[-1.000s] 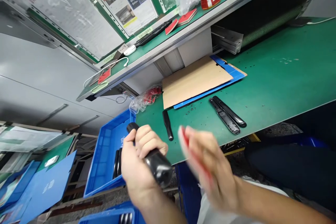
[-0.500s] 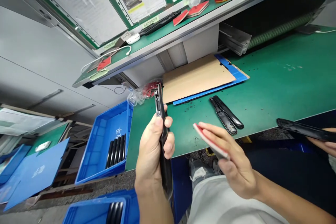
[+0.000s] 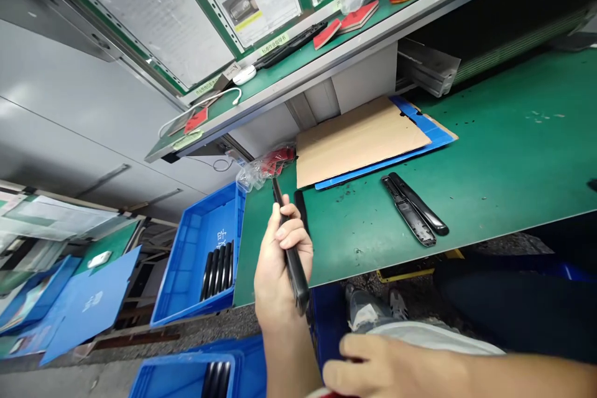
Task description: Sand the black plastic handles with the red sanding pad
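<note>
My left hand (image 3: 284, 261) grips a long black hair straightener casing (image 3: 295, 270), tilted with its far end up over the bench edge. Just behind the fingers shows another black length (image 3: 301, 208); whether it joins the held piece I cannot tell. At the bottom of the view my right hand (image 3: 387, 364) is closed with fingers curled. A bit of red at its fingers belongs to the red sandpaper pad, mostly hidden below the frame. Farther right on the bench lies a black hair straightener (image 3: 415, 208), its two arms slightly apart.
Cardboard sheets (image 3: 359, 143) lie on the green bench (image 3: 508, 180) beside a plastic bag (image 3: 254, 171) with red pieces. Left of the bench, a blue crate (image 3: 186, 261) holds several black casings; another crate (image 3: 158, 379) stands below. Red pads (image 3: 359, 17) rest on the shelf.
My right hand has dropped toward the bottom edge with the red pad. My left hand has turned the casing over. Another person's hand with a black casing has left the right side.
</note>
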Tool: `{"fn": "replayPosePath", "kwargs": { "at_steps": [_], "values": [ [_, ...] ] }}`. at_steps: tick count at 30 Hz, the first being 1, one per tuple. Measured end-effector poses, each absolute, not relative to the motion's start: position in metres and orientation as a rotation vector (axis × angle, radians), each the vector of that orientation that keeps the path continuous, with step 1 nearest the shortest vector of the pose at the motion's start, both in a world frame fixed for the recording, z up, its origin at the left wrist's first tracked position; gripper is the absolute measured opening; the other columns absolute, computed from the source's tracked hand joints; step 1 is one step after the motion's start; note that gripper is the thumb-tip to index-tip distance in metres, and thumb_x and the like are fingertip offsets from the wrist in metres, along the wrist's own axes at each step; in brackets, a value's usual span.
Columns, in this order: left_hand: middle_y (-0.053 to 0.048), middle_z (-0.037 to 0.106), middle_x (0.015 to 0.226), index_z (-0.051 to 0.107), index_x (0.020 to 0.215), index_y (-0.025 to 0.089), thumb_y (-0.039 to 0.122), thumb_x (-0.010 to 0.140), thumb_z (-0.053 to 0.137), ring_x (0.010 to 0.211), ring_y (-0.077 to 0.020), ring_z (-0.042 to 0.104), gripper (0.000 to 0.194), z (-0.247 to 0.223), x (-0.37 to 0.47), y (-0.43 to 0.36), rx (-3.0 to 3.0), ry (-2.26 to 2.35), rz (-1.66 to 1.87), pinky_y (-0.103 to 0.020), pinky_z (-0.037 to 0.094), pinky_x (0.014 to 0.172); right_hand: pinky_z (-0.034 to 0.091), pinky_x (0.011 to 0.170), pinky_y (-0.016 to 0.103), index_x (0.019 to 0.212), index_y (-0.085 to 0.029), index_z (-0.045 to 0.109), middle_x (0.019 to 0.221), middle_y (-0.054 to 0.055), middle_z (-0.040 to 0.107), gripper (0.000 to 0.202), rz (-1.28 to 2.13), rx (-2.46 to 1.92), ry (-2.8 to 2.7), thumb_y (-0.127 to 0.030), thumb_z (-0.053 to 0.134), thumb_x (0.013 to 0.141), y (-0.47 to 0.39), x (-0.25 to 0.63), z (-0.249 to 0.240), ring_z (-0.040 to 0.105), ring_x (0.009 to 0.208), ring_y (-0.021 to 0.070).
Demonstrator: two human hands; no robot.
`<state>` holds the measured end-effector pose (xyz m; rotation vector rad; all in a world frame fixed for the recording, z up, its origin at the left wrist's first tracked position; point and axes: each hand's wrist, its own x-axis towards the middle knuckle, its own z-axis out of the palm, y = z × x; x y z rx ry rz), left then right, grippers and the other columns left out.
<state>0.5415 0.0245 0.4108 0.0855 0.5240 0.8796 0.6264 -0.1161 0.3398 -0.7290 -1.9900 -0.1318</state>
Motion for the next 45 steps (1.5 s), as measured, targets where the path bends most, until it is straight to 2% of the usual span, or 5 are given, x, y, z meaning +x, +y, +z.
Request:
{"fn": "replayPosePath", "kwargs": {
  "at_steps": [8,22,28,40,45],
  "values": [
    [0.007,0.042,0.065,0.041,0.079,0.019,0.022,0.103,0.042,0.052,-0.0024,0.047,0.025,0.406,0.543,0.029,0.078,0.669,1.224,-0.011,0.047,0.048,0.038,0.117,0.044,0.151,-0.023,0.044,0.153,0.009,0.045,0.049,0.255,-1.096,-1.014,-0.041,0.036,0.106,-0.126,0.606,0.299,0.043,0.139,0.0281],
    [0.012,0.051,0.054,0.049,0.087,0.019,0.033,0.108,0.041,0.034,-0.0004,0.043,0.026,0.403,0.52,0.032,0.301,0.627,1.177,-0.012,0.034,0.034,0.044,0.111,0.048,0.148,-0.028,0.047,0.149,0.008,0.048,0.047,0.457,-1.079,-0.937,-0.044,0.036,0.105,-0.104,0.585,0.294,0.044,0.137,0.0291],
    [0.014,0.045,0.052,0.051,0.088,0.019,0.028,0.105,0.052,0.034,-0.0005,0.044,0.018,0.399,0.506,0.045,0.417,0.611,1.142,-0.013,0.033,0.035,0.047,0.104,0.037,0.153,-0.03,0.041,0.16,0.003,0.031,0.048,-0.113,-1.132,-1.353,-0.037,0.038,0.105,-0.078,0.58,0.297,0.047,0.129,0.0228],
    [0.01,0.05,0.067,0.056,0.114,0.019,0.03,0.103,0.047,0.032,0.0,0.037,0.018,0.312,0.429,0.149,0.711,0.775,0.89,-0.011,0.027,0.031,0.056,0.095,0.037,0.153,-0.041,0.038,0.144,0.006,0.053,0.05,0.113,-1.542,-1.279,-0.034,0.046,0.104,-0.008,0.537,0.221,0.063,0.114,0.0215],
    [-0.003,0.063,0.092,0.042,0.141,0.022,0.037,0.093,0.06,0.072,-0.0176,0.067,0.053,0.238,0.442,0.228,1.383,1.554,0.791,-0.031,0.055,0.067,0.05,0.109,0.045,0.151,-0.028,0.042,0.146,0.012,0.052,0.051,0.345,-1.755,-1.143,-0.03,0.051,0.101,-0.02,0.565,0.191,0.053,0.133,0.0271]
  ]
}}
